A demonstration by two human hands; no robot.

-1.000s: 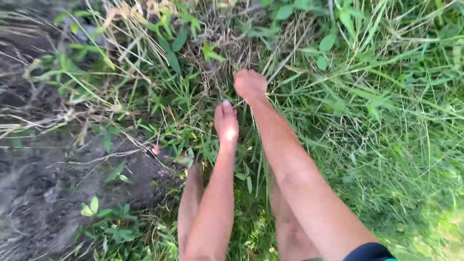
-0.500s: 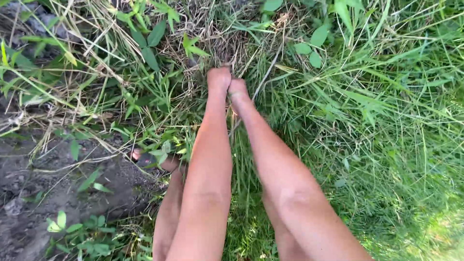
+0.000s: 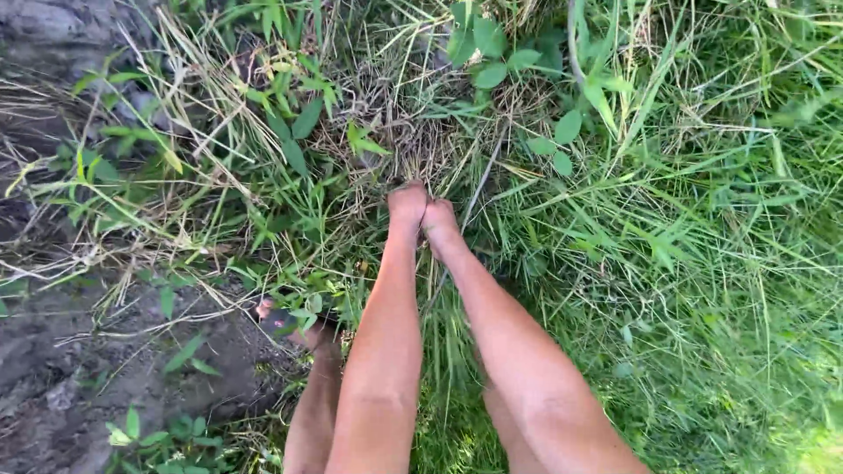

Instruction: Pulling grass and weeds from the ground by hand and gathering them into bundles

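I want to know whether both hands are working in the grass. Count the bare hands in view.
2. The left hand and the right hand are pressed side by side, closed into the tuft of dry and green grass at picture centre. The fingers are hidden in the blades.

**Hard daylight, soft corners over a grassy bank**

Lit by strong, warm sunlight falling from the lower right, with the long green grass (image 3: 702, 263) glowing and nearly washed out to pale yellow in the bottom right corner. Sheen along the two bare forearms, brightest on the right hand (image 3: 439, 224) side and the clenched left hand (image 3: 407, 204). Deep shade between the arms and beneath the dry straw-coloured stalks (image 3: 386, 132). Flat and dull on the dark grey-brown bare soil (image 3: 79, 369) at left. Sharp enough at centre; smeared and slightly stretched toward the edges, fine blades melting into compression blur at far right.
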